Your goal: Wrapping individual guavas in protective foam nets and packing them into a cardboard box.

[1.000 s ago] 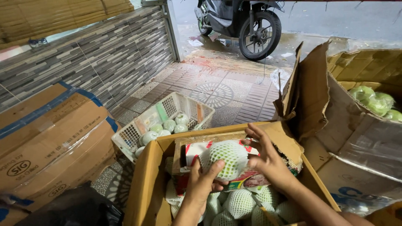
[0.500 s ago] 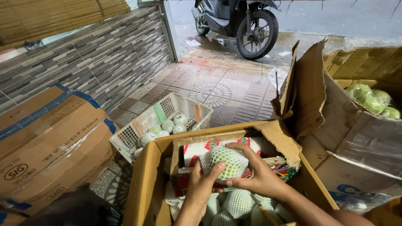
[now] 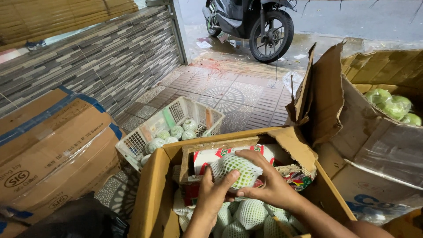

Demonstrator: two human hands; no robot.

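While left hand (image 3: 213,194) and right hand (image 3: 269,185) cup round foam-netted fruit (image 3: 235,171), fingers clamped on mesh, above cardboard box (image 3: 152,198).

I see my right hand (image 3: 269,185) now closed around the far side of the netted fruit (image 3: 235,169), where a second ago its fingers are spread open above it. My left hand (image 3: 216,194) sits higher on the near side, fingertips pressed into the mesh, and the fruit sits lower against the red and white tray (image 3: 211,158) than before.
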